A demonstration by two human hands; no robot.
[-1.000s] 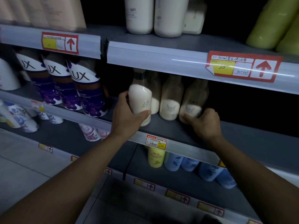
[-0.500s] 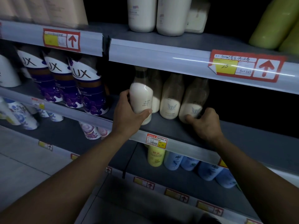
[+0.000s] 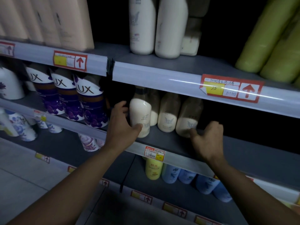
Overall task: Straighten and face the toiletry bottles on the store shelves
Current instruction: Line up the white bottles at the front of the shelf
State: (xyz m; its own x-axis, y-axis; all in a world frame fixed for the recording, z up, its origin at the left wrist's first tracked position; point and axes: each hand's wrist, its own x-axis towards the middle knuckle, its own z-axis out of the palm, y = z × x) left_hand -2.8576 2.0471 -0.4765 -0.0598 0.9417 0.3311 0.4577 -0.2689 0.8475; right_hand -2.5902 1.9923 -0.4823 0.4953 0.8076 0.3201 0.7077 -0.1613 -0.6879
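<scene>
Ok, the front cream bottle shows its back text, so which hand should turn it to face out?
Left. The left hand already grips the front cream bottle, thumb across its lower front, so it can likely twist it in place. The right hand is at the rightmost cream bottle, further along the shelf.

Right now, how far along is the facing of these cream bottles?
Done: the middle cream bottle stands upright, emblem forward. In hand: the left hand grips the front-left bottle, its back text still facing out; the right hand touches the right bottle, which leans. Left: turn one, straighten the other.
</scene>
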